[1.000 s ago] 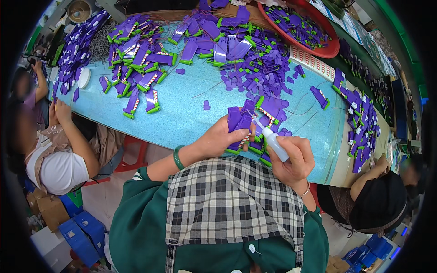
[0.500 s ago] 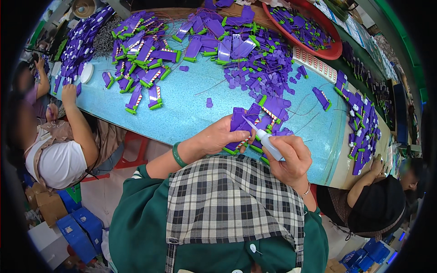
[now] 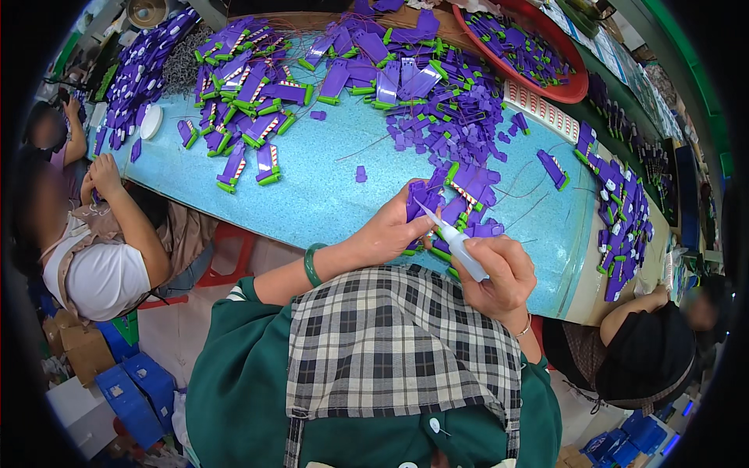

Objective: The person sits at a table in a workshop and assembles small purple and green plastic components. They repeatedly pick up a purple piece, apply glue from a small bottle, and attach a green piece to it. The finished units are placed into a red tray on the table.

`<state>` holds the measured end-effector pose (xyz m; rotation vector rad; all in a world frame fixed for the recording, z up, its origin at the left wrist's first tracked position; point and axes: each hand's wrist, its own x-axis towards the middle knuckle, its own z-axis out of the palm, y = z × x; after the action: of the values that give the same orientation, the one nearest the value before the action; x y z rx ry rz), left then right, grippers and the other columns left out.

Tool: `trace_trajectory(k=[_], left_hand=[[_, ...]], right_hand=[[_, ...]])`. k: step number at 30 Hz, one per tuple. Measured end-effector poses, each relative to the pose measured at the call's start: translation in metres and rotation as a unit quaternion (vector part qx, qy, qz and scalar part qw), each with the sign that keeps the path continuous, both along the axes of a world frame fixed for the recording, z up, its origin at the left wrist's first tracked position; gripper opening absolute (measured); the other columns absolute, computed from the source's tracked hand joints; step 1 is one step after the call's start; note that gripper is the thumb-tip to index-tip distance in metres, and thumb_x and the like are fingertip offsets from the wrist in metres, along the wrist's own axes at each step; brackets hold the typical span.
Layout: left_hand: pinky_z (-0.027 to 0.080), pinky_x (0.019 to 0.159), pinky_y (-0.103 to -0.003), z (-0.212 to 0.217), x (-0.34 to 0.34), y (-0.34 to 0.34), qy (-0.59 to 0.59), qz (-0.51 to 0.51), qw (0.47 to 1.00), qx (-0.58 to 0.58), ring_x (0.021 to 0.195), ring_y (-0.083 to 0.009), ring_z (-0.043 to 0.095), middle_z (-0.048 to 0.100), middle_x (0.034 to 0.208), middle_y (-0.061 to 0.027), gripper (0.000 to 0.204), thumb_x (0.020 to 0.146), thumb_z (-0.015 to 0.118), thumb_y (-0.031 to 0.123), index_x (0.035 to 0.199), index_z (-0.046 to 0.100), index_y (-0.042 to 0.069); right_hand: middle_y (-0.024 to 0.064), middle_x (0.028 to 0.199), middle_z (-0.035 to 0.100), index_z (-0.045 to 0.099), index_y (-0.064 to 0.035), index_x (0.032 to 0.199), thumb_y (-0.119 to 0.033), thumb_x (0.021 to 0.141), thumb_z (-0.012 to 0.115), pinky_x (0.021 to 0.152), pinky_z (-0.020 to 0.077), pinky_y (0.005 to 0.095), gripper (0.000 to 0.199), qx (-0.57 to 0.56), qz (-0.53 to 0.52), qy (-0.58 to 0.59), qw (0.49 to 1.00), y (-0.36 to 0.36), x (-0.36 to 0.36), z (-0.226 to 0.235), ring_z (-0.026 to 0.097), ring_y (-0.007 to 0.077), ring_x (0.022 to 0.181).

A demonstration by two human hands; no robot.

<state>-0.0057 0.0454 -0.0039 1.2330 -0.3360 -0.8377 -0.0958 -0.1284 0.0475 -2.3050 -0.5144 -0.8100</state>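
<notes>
My left hand is closed around a purple plastic part with green ends, low over the near edge of the blue table. In my right hand is a translucent squeeze bottle with a long thin nozzle, gripped in closed fingers. The nozzle tip points up and left at the purple part; whether it touches cannot be made out. Just beyond my hands lie purple parts with red-and-white striped stickers and green ends. My fingers hide much of the held part.
Heaps of purple and green parts cover the table's far side. A red basin of such parts stands at the far right, beside a striped sticker sheet. A white round lid lies left. Co-workers sit left and right.
My left hand has turned the purple part and shifted slightly, so less of it shows. The bottle stays almost in place. The left co-worker's hands have come together.
</notes>
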Motion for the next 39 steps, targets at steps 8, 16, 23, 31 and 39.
trace_trajectory(k=[8, 16, 23, 31, 39], left_hand=[[0.052, 0.072, -0.027, -0.003, 0.0, 0.0, -0.044, -0.002, 0.999, 0.012, 0.081, -0.0128, 0.059, 0.056, 0.099, -0.0045, 0.046, 0.097, 0.051, 0.008, 0.136, 0.028, 0.002], [0.049, 0.064, -0.025, -0.001, -0.001, -0.001, -0.026, 0.018, 0.999, -0.006, 0.074, -0.0104, 0.057, 0.055, 0.096, -0.0039, 0.045, 0.094, 0.05, 0.005, 0.134, 0.029, 0.004], [0.05, 0.064, -0.025, -0.005, -0.003, -0.004, -0.063, 0.028, 0.997, -0.026, 0.074, -0.0102, 0.057, 0.053, 0.095, -0.004, 0.045, 0.093, 0.05, 0.004, 0.133, 0.029, 0.005], [0.051, 0.069, -0.028, -0.002, 0.001, 0.002, 0.069, 0.028, 0.994, -0.077, 0.076, -0.0142, 0.06, 0.059, 0.098, -0.0055, 0.026, 0.095, 0.055, 0.014, 0.117, 0.046, 0.003], [0.052, 0.068, -0.03, -0.001, 0.002, 0.004, 0.15, 0.048, 0.977, -0.143, 0.077, -0.0167, 0.061, 0.059, 0.101, -0.0082, 0.029, 0.094, 0.056, 0.016, 0.118, 0.046, 0.004]], right_hand=[[0.0092, 0.081, 0.062, 0.066, -0.0015, 0.097, 0.001, 0.061, 0.081, 0.049, 0.0452, 0.0283, 0.039, -0.01, 0.006, -0.016, 1.0, -0.001, 0.003, -0.002, 0.06, 0.0194, 0.061], [0.0083, 0.08, 0.062, 0.066, -0.0008, 0.096, 0.001, 0.06, 0.081, 0.042, 0.0402, 0.0262, 0.04, -0.004, 0.015, -0.044, 0.999, 0.0, 0.007, -0.003, 0.056, 0.0165, 0.054], [0.0086, 0.08, 0.062, 0.066, -0.0009, 0.097, 0.001, 0.061, 0.081, 0.042, 0.0407, 0.0263, 0.039, -0.001, 0.018, -0.043, 0.999, 0.0, 0.007, -0.003, 0.056, 0.0166, 0.054], [0.0097, 0.082, 0.062, 0.064, -0.002, 0.101, 0.0, 0.061, 0.082, 0.045, 0.0445, 0.0262, 0.044, 0.021, -0.008, -0.056, 0.998, -0.002, 0.002, -0.007, 0.06, 0.0183, 0.056], [0.0094, 0.081, 0.062, 0.064, -0.0028, 0.1, -0.001, 0.062, 0.082, 0.044, 0.0445, 0.0267, 0.042, 0.003, -0.036, -0.044, 0.998, -0.001, 0.003, -0.004, 0.061, 0.0183, 0.057]])
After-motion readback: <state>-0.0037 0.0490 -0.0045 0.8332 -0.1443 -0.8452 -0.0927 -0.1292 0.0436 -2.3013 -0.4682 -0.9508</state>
